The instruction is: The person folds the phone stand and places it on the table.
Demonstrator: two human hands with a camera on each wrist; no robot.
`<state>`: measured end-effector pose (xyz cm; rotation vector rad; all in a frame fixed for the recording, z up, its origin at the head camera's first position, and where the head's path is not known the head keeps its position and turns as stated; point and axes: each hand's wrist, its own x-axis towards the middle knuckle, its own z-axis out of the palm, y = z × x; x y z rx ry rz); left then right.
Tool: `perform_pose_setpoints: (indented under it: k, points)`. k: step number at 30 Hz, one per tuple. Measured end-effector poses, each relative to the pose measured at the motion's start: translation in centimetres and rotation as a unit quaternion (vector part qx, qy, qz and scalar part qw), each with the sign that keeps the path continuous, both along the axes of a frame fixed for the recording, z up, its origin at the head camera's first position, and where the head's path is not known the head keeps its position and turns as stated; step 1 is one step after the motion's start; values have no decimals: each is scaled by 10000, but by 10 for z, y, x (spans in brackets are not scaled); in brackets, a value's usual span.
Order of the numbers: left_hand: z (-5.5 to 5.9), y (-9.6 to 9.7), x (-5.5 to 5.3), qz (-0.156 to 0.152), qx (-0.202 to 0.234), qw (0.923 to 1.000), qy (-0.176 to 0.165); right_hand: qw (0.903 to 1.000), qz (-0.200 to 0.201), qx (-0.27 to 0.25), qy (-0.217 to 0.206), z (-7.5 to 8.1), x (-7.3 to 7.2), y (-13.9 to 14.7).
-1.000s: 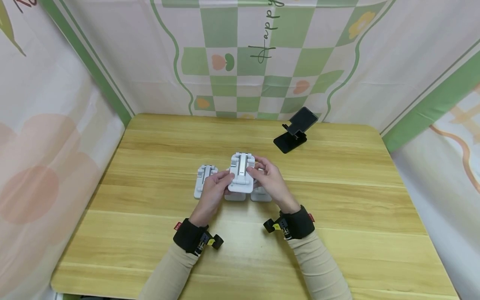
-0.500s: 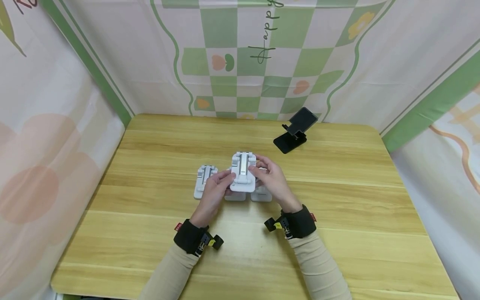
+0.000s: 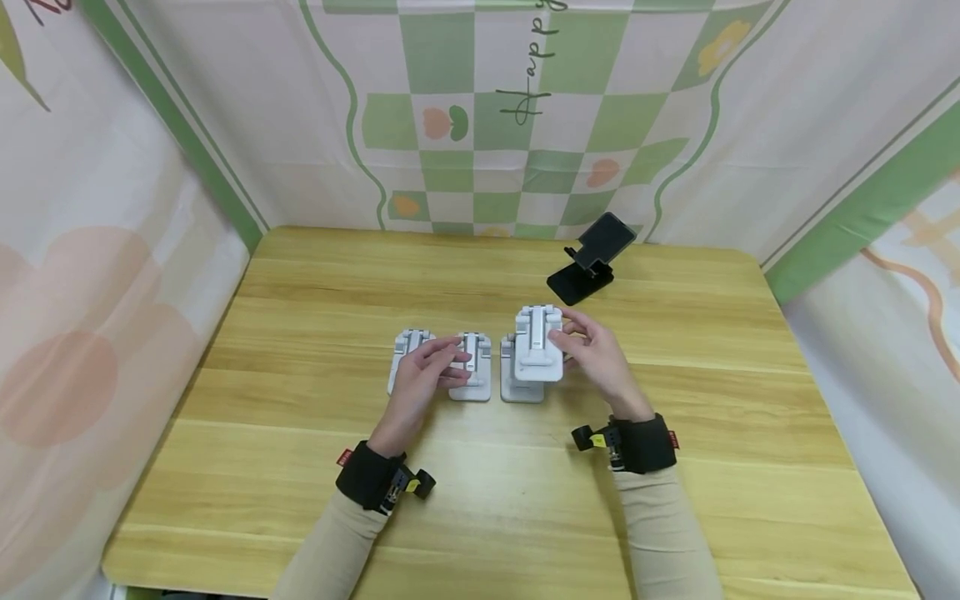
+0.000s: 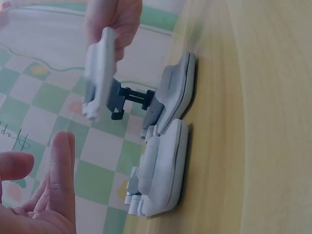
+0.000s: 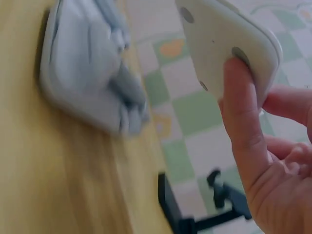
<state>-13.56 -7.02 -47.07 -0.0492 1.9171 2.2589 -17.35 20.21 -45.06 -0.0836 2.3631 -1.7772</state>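
Observation:
A folded white phone stand (image 3: 538, 346) is held up off the table by my right hand (image 3: 600, 358), thumb on its front and fingers behind. In the right wrist view, a finger presses the held stand's flat underside (image 5: 214, 44), where round pads show. My left hand (image 3: 416, 383) holds nothing; its fingers reach out above the middle white stand (image 3: 471, 390) on the table. Partly behind that hand lies the left white stand (image 3: 400, 354). Another white stand (image 3: 517, 392) lies under the raised one, which partly covers it.
An unfolded black phone stand (image 3: 581, 283) stands toward the back right of the wooden table (image 3: 300, 500). Patterned cloth (image 3: 502, 171) hangs behind the table's back edge and along both sides.
My left hand has let go of the raised phone stand and shifted slightly left. My right hand has carried that stand to the right, uncovering the middle stand on the table.

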Motion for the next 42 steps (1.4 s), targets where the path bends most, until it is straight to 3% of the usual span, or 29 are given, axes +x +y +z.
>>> perform_pose_setpoints:
  k: [8, 24, 35, 42]
  points:
    - [-2, -5, -1, -79, 112, 9996, -246, 9980, 64, 620, -109, -18, 1, 31]
    - [-2, -5, 0, -31, 19, 9998, -177, 9909, 230, 1305, -249, -34, 3, 48]
    - [-5, -4, 3, 6, 58, 9998, -199, 9624, 228, 2706, -63, -32, 2, 44]
    - [-5, -2, 5, -136, 44, 9998, -141, 9528, 228, 2990, -472, -23, 3, 38]
